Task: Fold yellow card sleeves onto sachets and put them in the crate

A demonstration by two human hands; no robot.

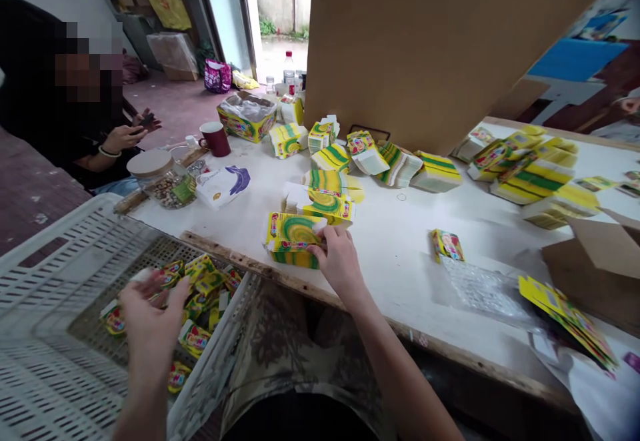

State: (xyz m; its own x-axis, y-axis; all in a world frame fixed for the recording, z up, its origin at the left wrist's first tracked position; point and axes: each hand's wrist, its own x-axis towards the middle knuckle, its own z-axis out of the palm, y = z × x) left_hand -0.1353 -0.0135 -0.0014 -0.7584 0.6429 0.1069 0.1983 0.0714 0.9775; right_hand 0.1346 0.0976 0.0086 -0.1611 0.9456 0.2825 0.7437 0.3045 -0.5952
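Observation:
My right hand (pixel 341 257) pinches the right edge of a flat carton (pixel 295 229), yellow and green with a swirl print, on top of a stack near the table's front edge. Directly behind lies another stack of flat cartons (pixel 327 204). My left hand (pixel 153 314) hovers above the white plastic crate (pixel 55 334), slightly blurred, with its fingers apart and no carton visible in it. Several small filled-out boxes (pixel 196 339) in the same colours lie loosely in the crate below that hand.
More carton stacks (pixel 435 173) line the back of the table, before a large cardboard sheet (pixel 400 47). A single box (pixel 449 245), clear plastic bag (pixel 485 294) and open cardboard box (pixel 595 267) sit to the right. A glass jar (pixel 173 184), mug (pixel 215 139) and seated person (pixel 55 107) are left.

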